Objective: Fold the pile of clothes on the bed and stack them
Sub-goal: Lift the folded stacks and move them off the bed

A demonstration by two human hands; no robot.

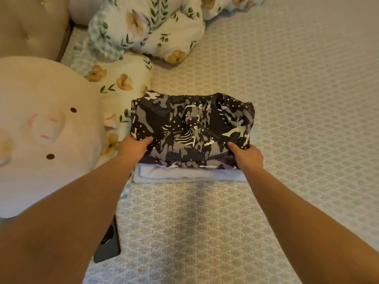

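Left hand (134, 147) and right hand (248, 155) pinch the near corners of the patterned garment (190, 128), held between them above the folded white cloth (184, 175).

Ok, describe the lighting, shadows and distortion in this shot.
Head view: dim, warm, yellowish light; a soft shadow falls on the bedspread below the folded patterned garment that both hands hold, left hand and right hand; wide-angle stretch enlarges the forearms near the bottom edge; the pig plush looks soft, slightly blurred.
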